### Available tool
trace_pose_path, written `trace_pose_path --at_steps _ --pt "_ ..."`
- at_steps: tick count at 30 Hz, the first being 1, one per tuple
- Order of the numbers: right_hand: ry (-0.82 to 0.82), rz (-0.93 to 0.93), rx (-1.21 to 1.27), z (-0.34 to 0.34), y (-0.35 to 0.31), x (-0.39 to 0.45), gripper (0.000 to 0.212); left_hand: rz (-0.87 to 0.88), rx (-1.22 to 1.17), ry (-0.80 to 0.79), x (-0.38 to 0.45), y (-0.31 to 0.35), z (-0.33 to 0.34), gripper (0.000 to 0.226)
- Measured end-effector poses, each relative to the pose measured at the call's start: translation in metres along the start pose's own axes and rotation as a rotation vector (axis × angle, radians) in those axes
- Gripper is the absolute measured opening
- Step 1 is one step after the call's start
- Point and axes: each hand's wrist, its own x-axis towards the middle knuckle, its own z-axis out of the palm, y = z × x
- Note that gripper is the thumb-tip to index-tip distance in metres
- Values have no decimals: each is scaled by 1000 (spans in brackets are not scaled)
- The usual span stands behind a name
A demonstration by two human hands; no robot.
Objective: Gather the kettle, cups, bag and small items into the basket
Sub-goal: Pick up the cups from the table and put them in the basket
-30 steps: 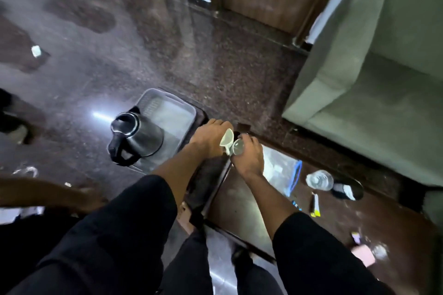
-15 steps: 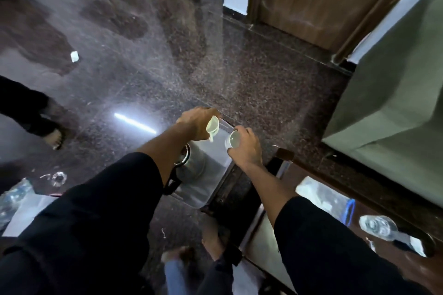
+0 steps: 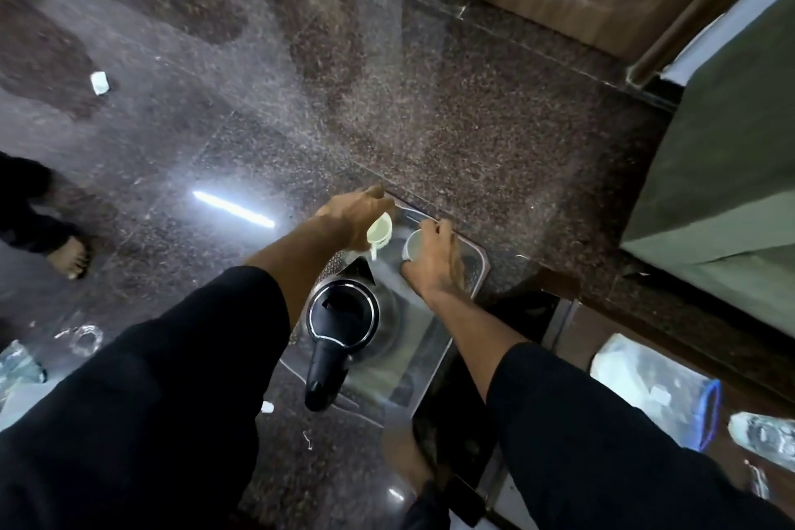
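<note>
I see left hand [image 3: 349, 214] gripping a white cup [image 3: 379, 230] | right hand [image 3: 434, 258] gripping a second cup [image 3: 414, 244] | both hang over basket [image 3: 479, 254] far end, kettle [image 3: 344, 321] at its near end | drop lies straight below.

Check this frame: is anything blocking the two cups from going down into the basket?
Nothing visible does. The left hand holds a white cup and the right hand a second cup, both over the far end of the basket. The kettle sits at the near end, clear of them.
</note>
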Motion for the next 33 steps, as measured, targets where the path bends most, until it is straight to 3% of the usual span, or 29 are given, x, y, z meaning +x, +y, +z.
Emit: trace_pose_path --at_steps 5,10,18,23,26,30,33 --pt "59 25 -1 16 -9 7 54 62 40 59 8 -5 15 54" --pt "87 56 76 28 -14 4 72 131 196 97 15 -9 30 69" --pt "105 115 143 28 -21 2 74 146 299 161 16 -11 32 71" --pt "65 139 176 22 -17 -4 86 128 309 167 11 -6 32 72" --pt "61 143 157 11 -12 -12 82 125 318 159 4 -4 21 78" --pt "63 144 140 -15 -2 -28 70 115 249 195 -7 15 -6 56" --pt "56 106 120 -39 10 -41 52 85 69 268 -12 39 -31 54"
